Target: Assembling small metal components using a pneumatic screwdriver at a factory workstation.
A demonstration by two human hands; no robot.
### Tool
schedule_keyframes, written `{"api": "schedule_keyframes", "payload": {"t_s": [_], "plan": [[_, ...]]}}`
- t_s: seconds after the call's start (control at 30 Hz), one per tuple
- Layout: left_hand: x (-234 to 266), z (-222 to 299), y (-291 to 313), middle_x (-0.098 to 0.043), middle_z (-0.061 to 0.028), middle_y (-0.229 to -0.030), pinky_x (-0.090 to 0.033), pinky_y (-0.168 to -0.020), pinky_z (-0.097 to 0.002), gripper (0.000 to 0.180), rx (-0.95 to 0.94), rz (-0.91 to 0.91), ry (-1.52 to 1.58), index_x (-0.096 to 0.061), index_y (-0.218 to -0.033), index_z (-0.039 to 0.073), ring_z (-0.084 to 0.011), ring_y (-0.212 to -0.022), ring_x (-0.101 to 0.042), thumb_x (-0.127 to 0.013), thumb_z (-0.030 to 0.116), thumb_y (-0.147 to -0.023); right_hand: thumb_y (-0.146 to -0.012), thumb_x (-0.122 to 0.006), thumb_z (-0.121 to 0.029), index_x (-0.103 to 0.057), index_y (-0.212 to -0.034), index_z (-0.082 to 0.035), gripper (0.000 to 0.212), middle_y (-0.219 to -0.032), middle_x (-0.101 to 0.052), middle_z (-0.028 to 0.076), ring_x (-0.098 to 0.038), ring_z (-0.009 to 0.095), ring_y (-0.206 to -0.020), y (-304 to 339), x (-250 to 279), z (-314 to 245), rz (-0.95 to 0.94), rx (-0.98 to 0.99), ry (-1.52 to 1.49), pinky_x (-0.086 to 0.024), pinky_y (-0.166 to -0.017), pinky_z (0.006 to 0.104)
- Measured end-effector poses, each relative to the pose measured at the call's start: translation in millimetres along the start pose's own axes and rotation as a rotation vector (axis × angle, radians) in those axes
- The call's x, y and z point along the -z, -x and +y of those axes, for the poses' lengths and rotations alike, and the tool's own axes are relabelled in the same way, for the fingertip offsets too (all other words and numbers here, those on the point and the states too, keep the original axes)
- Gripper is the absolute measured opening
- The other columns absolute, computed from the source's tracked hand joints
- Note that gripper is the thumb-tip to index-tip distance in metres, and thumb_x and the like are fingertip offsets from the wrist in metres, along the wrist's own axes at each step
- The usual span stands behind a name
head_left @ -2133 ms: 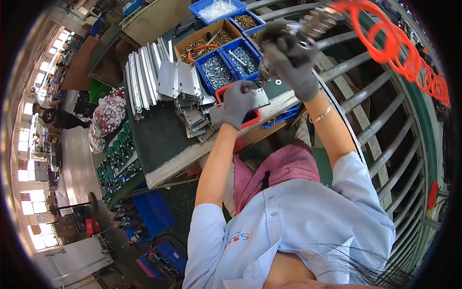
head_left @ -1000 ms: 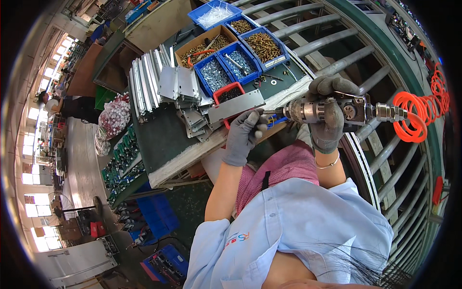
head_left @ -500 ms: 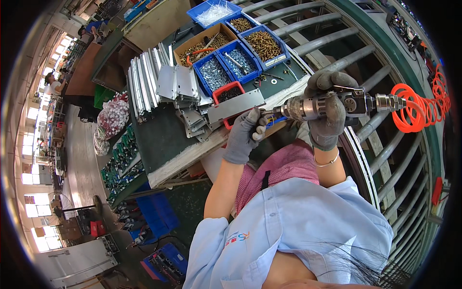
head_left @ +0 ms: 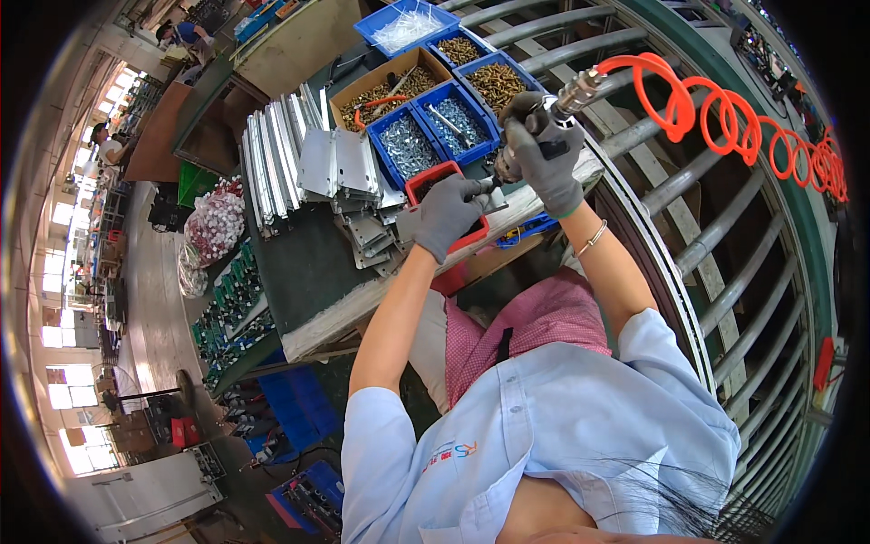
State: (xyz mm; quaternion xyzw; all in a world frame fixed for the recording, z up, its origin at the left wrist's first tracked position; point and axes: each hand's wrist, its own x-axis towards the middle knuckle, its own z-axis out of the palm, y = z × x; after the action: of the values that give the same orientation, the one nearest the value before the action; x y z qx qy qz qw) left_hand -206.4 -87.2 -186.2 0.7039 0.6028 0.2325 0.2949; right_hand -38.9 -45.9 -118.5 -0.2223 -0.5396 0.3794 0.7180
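My right hand (head_left: 546, 168), in a grey glove, is wrapped round a metal pneumatic screwdriver (head_left: 560, 116). The tool is tilted, its nose pointing down toward the bench edge and its hose end up to the right. Also gloved, my left hand (head_left: 446, 216) lies over a flat metal plate (head_left: 497, 201) on a small red bin (head_left: 473, 238). Its thumb and fingers come together close to the screwdriver's nose; whatever they pinch is too small or hidden to make out. The plate is mostly covered by this hand.
Blue bins of silver screws (head_left: 406, 145) and brass-coloured screws (head_left: 494, 86) stand behind my hands. Stacked metal brackets (head_left: 340, 168) and long metal strips (head_left: 272, 154) lie to the left. An orange coiled hose (head_left: 725, 118) stretches right above a roller conveyor (head_left: 725, 213).
The screwdriver has swung from lying nearly level to nose-down, moving left over the bench with my right hand. My left hand has shifted slightly left, onto the plate.
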Motion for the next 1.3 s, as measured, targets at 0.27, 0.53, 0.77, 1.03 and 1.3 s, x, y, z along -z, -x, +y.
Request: {"api": "schedule_keyframes", "payload": {"t_s": [0.27,0.53,0.77,1.03,1.3], "plan": [[-12.3,-8.5,2.5,-0.065,-0.0057,-0.09,-0.049,-0.075,-0.0371,0.024,0.007,0.106,-0.027,-0.075,-0.104,0.022,-0.0248,-0.084,-0.064,-0.069,0.025,-0.081,-0.078,-0.063,0.0,-0.062,-0.099,0.003,0.022,-0.082,-0.064,0.005,-0.059,0.008,-0.07,-1.6,5.8,-15.0,-0.162,-0.1,0.066,-0.048,-0.061,0.0221],[-13.3,-7.8,2.3,-0.066,-0.0044,-0.092,-0.05,-0.076,-0.037,0.024,-0.002,0.136,-0.026,-0.076,-0.103,0.022,-0.0244,-0.085,-0.065,-0.068,0.023,-0.08,-0.076,-0.065,-0.003,-0.062,-0.096,0.002,0.02,-0.08,-0.064,0.003,-0.057,0.007,-0.067,0.5,1.8,-18.3,-0.2,-0.105,0.116,-0.048,-0.06,0.0225],[-14.2,-6.8,2.8,-0.066,-0.0051,-0.091,-0.05,-0.075,-0.0372,0.022,-0.024,0.163,-0.04,-0.076,-0.1,0.02,-0.0253,-0.084,-0.065,-0.069,0.024,-0.08,-0.074,-0.068,-0.008,-0.061,-0.094,0.002,0.024,-0.076,-0.063,0.002,-0.058,0.006,-0.069,-5.8,-5.7,-13.0,-0.306,-0.151,0.171,-0.049,-0.064,0.0237],[-16.4,-1.4,4.8,-0.068,-0.0075,-0.098,-0.051,-0.077,-0.0368,0.021,0.018,0.19,-0.041,-0.077,-0.098,0.02,-0.0259,-0.087,-0.066,-0.07,0.026,-0.079,-0.073,-0.067,-0.008,-0.061,-0.095,0.001,0.024,-0.08,-0.064,0.002,-0.059,0.008,-0.072,-10.8,-4.9,-17.5,-0.439,-0.104,0.133,-0.05,-0.067,0.0249],[0.3,-16.9,14.1,-0.067,-0.0177,-0.104,-0.056,-0.079,-0.0329,0.034,0.213,0.158,0.901,-0.065,-0.112,-0.002,-0.0261,-0.087,-0.068,-0.052,0.003,-0.081,-0.079,-0.062,0.002,-0.057,-0.109,-0.001,0.031,-0.097,-0.065,0.013,-0.062,0.016,-0.084,4.5,-14.8,-65.6,-0.284,-0.003,0.073,-0.052,-0.071,0.0293]]}}
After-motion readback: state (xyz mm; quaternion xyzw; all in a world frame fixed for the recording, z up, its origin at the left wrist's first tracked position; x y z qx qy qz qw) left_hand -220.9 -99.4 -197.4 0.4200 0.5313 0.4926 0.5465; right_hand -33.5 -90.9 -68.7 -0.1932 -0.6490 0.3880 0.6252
